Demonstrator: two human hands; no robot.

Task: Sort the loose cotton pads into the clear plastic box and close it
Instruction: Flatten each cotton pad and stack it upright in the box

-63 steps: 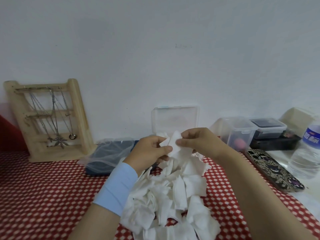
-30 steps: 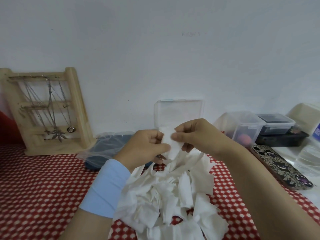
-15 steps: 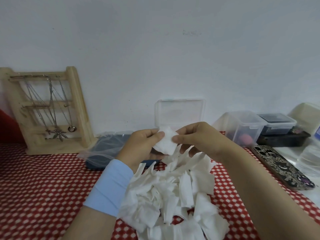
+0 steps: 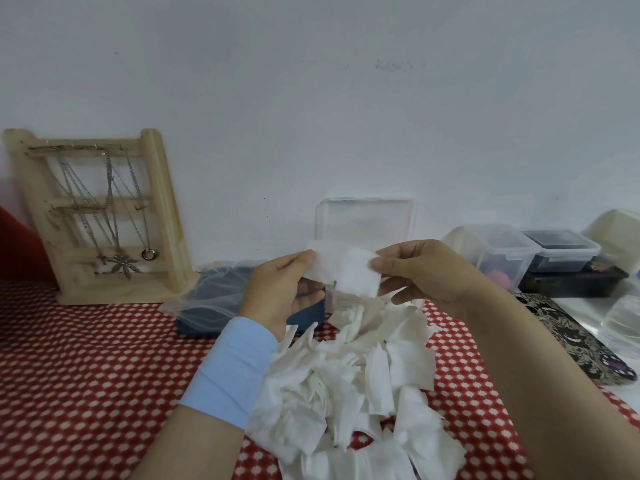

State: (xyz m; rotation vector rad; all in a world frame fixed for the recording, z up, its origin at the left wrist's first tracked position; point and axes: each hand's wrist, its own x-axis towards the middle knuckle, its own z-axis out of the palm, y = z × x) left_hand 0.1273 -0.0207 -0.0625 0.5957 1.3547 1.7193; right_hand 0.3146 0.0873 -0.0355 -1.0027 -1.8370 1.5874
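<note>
One cotton pad [image 4: 341, 271] is pinched at its side edges by the left hand [image 4: 280, 296] and right hand [image 4: 426, 275], over the loose pile [image 4: 363, 386], just near of the open clear plastic box [image 4: 365, 220]. Judged light, soft, floppy; best taken by an edge.

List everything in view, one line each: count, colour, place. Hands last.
cotton pad: one, white, pinched between both hands
loose cotton pads: a heap, uncounted, white, on the tablecloth below the hands
clear plastic box: one, clear, lid up, behind the hands by the wall
tablecloth: one, red with white dots, under the heap
jewellery stand: one, pale wood, far left by the wall, chains hung on it
bagged item: one, dark blue in clear plastic, left of the hands
lidded tubs: two, clear, far right
patterned case: one, dark, right edge
left hand: one, light blue cuff, pinches the pad
right hand: one, bare arm, pinches the pad
</note>
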